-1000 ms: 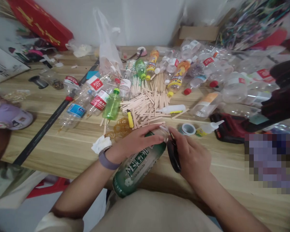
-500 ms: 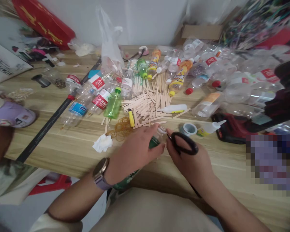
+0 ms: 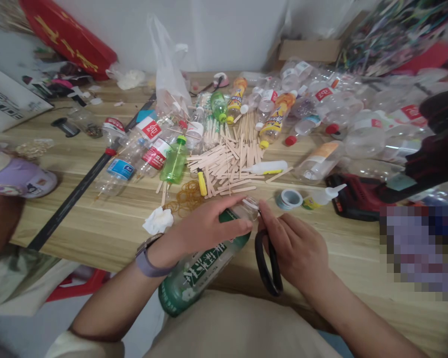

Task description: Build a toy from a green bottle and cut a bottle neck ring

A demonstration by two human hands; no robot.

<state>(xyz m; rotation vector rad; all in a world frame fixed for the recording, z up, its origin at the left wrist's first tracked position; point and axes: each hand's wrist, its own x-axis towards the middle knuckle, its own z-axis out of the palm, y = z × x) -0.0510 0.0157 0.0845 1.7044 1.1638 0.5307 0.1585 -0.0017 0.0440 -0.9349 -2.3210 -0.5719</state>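
Note:
A large plastic bottle with a green label lies slanted across my lap and the table's front edge, its clear neck end pointing away to the right. My left hand is closed over its upper part, thumb on the near side. In my right hand is a pair of scissors with black handles. One handle loop hangs below the fingers. The blades are mostly hidden between my fingertips and the bottle's neck, so I cannot tell whether they touch it.
Beyond my hands lie rubber bands, wooden sticks, a yellow-handled tool, a tape roll and a glue bottle. Many empty bottles crowd the back right. A red power tool stands right. Another person's arm is at left.
The bottle's green label has come into much fuller view below my left forearm. The scissors' handle loop has swung down from above my right hand to below its fingers.

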